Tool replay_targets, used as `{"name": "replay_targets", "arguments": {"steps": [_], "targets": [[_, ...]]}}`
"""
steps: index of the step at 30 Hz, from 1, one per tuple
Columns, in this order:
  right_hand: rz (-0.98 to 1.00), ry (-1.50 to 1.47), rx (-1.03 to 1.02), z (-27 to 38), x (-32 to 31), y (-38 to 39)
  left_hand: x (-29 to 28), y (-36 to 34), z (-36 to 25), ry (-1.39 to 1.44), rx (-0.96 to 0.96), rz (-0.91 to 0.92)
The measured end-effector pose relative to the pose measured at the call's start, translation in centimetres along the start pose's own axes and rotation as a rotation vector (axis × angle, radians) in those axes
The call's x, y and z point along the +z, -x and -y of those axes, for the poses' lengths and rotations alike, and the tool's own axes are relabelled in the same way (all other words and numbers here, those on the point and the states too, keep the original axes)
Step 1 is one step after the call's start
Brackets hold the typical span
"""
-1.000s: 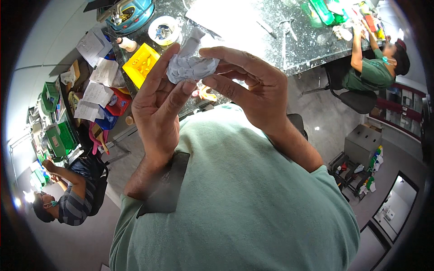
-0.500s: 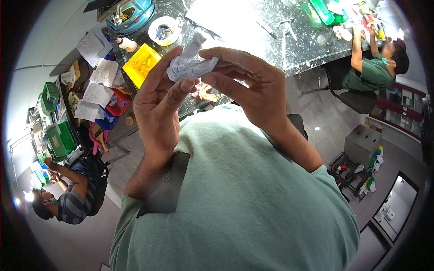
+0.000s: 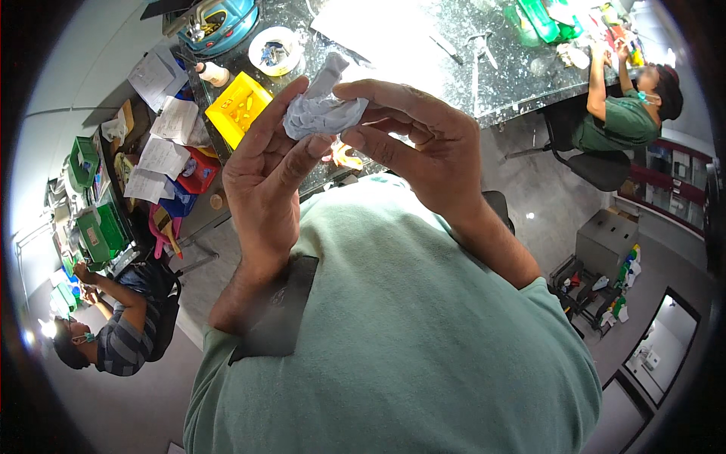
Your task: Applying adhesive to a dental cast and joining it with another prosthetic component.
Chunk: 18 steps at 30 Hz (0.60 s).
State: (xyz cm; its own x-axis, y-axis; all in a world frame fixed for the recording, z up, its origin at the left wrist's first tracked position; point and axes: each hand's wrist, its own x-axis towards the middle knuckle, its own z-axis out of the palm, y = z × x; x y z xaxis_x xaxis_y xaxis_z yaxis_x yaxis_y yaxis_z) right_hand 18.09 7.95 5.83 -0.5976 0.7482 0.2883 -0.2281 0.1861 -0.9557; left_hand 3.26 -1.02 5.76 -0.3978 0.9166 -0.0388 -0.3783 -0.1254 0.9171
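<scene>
Between both hands, above the near edge of the dark bench, is a pale grey-white moulded piece (image 3: 324, 113) with a lumpy, ridged body and a narrow stem that points up and away. My left hand (image 3: 274, 155) grips its left side, the thumb below and the fingers behind. From the right, my right hand (image 3: 420, 136) pinches its other side with the index finger above and the thumb beneath. The fingertips behind the piece are partly hidden. Just past the thumbs, low on the bench, an orange and whitish object (image 3: 345, 157) shows in part.
A yellow bin (image 3: 240, 106), a white bowl of small parts (image 3: 274, 51) and a blue container (image 3: 225, 29) stand at the left of the bench. White sheeting (image 3: 393, 34) and a metal tool (image 3: 475, 76) lie beyond my hands. Co-workers sit at far left (image 3: 125, 333) and far right (image 3: 624, 121).
The piece has turned slightly in my fingers, so its ridged face looks different. Both hands keep their grip and have shifted only a little to the right.
</scene>
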Motion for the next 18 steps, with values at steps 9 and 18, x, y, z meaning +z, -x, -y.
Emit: {"name": "replay_targets", "arguments": {"steps": [9,18], "targets": [[-0.047,0.020,0.072,0.22,0.55,0.27,0.08,0.26,-0.05,-0.027,0.037,-0.004],[-0.019,0.161,-0.143,0.09,0.61,-0.13,-0.26,-0.04,0.33,-0.010,0.119,0.060]]}}
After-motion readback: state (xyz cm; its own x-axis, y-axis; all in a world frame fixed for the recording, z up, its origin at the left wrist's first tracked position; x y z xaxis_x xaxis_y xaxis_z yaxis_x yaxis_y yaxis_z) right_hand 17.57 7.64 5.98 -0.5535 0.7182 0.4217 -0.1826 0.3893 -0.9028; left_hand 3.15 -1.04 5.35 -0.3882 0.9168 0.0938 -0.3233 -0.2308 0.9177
